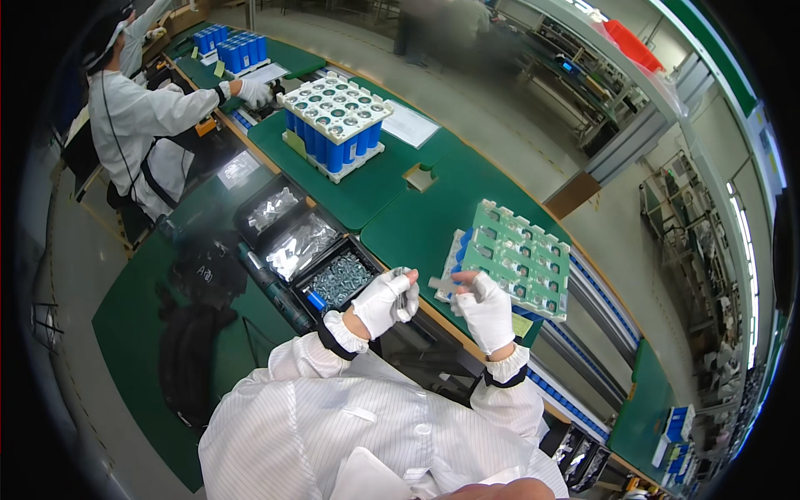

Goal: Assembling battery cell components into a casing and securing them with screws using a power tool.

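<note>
My left hand (386, 304), in a white glove with bare fingertips, is curled closed around small shiny metal pieces, partly hidden by the fingers. My right hand (485, 312), gloved the same way, pinches a flat grey metal strip (443, 285) between thumb and fingers. Just beyond the right hand stands a battery pack (521, 260) with a pale green top frame of round openings and blue cells beneath, on the green work mat (408, 225). Beside my left hand is a black bin of screws (337, 277).
Left of the screws lie bins of metal strips (304, 243) and small parts (271, 208), and a dark power screwdriver (277, 287). Another pack with a white frame (337, 104) stands farther back. A co-worker in white (150, 108) works at far left. Rails (575, 367) run at right.
</note>
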The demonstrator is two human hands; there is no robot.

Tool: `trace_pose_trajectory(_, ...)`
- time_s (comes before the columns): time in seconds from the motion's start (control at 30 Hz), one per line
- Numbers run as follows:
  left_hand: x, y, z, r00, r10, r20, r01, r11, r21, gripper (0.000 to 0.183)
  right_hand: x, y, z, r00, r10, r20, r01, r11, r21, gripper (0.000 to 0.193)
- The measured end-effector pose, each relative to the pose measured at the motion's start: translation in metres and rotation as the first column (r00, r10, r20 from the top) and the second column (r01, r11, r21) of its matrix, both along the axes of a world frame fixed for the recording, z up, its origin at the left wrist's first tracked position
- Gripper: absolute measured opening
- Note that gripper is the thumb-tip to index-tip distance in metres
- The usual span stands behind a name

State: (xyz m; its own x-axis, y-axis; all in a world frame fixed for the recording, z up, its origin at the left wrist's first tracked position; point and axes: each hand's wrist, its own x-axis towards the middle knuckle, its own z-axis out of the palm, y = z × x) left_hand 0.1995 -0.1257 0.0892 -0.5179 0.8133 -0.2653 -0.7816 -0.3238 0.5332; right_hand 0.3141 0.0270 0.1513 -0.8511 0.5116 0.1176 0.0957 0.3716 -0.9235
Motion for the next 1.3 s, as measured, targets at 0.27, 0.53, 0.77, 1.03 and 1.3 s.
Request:
trace_pose_trajectory(0.27,0.021,0.014,0.013,0.937,-0.233,-0.262,0.183,0.963,-0.200,0.018,0.020,0.003,-0.002,0.992,0.097,0.079,-0.095,0.995,-0.028,0.016)
trace_pose_trajectory(0.53,0.027,0.044,0.020,0.638,0.035,-0.769,-0.196,0.973,-0.119,0.017,0.005,0.040,0.025,0.988,0.154,0.030,-0.155,0.922,0.354,0.015)
trace_pose_trajectory(0.77,0.020,0.035,0.029,0.988,-0.153,-0.009,0.153,0.983,0.101,0.032,-0.048,0.171,0.011,0.966,-0.254,0.057,0.176,0.797,0.578,0.010)
trace_pose_trajectory(1.03,0.015,0.031,0.016,0.992,-0.107,0.061,0.094,0.978,0.185,0.042,-0.059,0.190,-0.006,0.948,-0.306,0.081,0.214,0.809,0.548,0.011)
trace_pose_trajectory(1.3,0.013,0.032,0.012,0.986,-0.101,0.129,0.069,0.969,0.236,0.034,-0.062,0.195,-0.013,0.974,-0.224,0.021,0.128,0.632,0.764,0.009)
